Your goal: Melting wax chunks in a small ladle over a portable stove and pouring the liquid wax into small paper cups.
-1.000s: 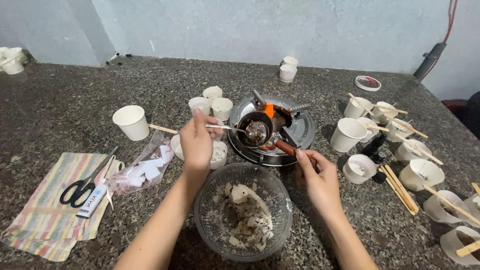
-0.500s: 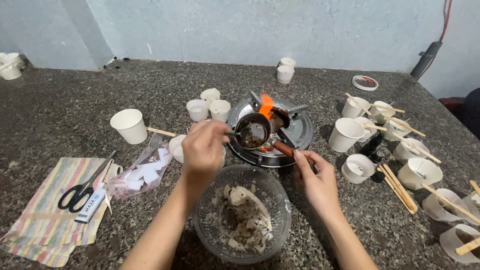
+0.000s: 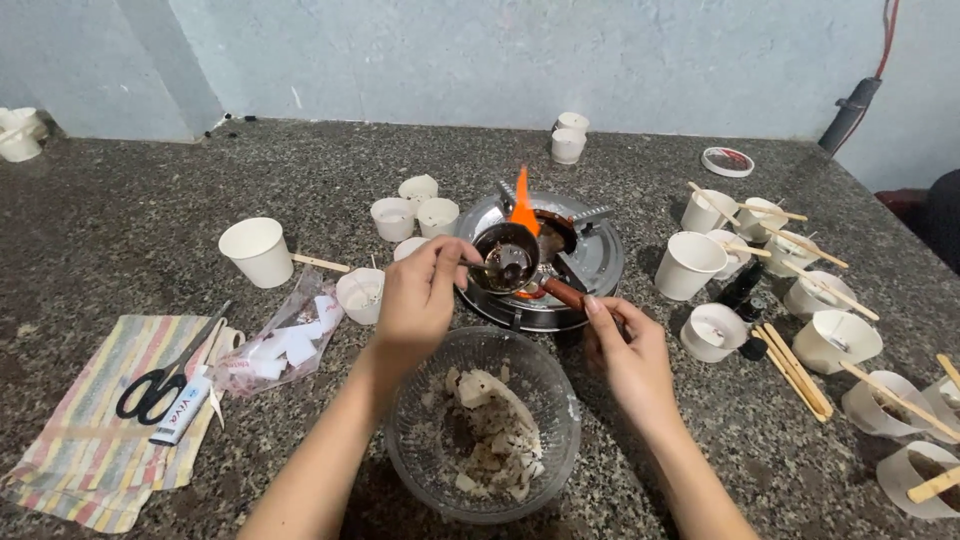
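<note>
Speckled granite counter, blue-grey wall behind. Left of your left hand: clear plastic bag of white pieces, then a small white tube with red lettering and scissors on a striped cloth. Left hand pinches a thin stick into the small pan over the burner flame. Right hand grips the pan's reddish handle. Glass bowl of wax chunks sits between your wrists. Stick mostly hidden by fingers; pan contents hard to make out.

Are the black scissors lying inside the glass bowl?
No, the scissors lie on the striped cloth at the left, apart from the glass bowl that sits between the person's arms.
</note>
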